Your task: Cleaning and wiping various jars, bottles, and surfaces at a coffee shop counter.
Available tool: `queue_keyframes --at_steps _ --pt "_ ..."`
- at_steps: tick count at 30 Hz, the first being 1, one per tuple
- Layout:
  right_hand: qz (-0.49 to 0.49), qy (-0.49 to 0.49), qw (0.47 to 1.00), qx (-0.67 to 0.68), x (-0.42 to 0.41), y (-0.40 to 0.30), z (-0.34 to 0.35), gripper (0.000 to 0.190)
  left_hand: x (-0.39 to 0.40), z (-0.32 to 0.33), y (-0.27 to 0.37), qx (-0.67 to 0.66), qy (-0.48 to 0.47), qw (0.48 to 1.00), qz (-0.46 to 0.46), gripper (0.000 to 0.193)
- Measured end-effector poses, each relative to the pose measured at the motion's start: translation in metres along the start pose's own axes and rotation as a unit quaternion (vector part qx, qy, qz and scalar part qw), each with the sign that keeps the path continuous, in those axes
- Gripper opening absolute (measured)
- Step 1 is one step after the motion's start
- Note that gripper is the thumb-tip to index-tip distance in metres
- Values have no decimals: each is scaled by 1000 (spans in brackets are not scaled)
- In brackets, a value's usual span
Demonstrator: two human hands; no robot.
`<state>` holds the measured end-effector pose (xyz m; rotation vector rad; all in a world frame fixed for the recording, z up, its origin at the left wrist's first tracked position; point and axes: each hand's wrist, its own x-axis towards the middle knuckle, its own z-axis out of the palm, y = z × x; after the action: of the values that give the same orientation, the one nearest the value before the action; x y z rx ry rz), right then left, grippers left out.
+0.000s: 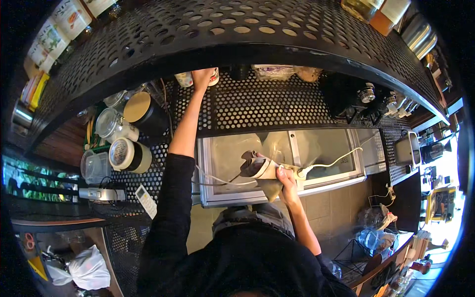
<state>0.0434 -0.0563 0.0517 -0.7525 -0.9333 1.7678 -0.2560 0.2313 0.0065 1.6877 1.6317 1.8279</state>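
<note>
My left hand (pixel 202 77) reaches to the back of a black perforated metal shelf (pixel 259 107). It is between a patterned container (pixel 184 79) and a white container with a colourful print (pixel 214 77), and the upper shelf's edge hides its fingers, so I cannot tell whether it grips either one. Above a glass-topped chest freezer (pixel 237 189), my right hand (pixel 287 182) grips a cream power strip (pixel 269 171) together with a brownish-grey cloth (pixel 270 188). A white plug (pixel 303 172) sits in the strip's right end, its cord running off to the right.
An upper perforated shelf (pixel 237 33) overhangs the work area. Lidded jars (pixel 117 124), a tub (pixel 130 156) and a remote control (pixel 146 201) stand or lie at left. Black grinders or similar machines (pixel 349 96) occupy the right. Cords (pixel 226 182) cross the freezer lid.
</note>
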Motion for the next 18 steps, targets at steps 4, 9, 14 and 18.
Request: queue_keyframes --at_steps 4,9,14,18 --pt "-1 -26 1000 -14 3 -5 15 21 5 -8 -34 21 69 996 49 38" --pt "8 -1 997 -72 9 7 -14 27 0 16 -2 -68 -35 994 -82 31" --pt "54 -7 994 -93 12 28 -21 33 13 7 -6 72 -103 989 -80 46" --pt "63 -7 995 -80 13 33 -4 35 -8 3 -37 -28 58 997 -39 70"
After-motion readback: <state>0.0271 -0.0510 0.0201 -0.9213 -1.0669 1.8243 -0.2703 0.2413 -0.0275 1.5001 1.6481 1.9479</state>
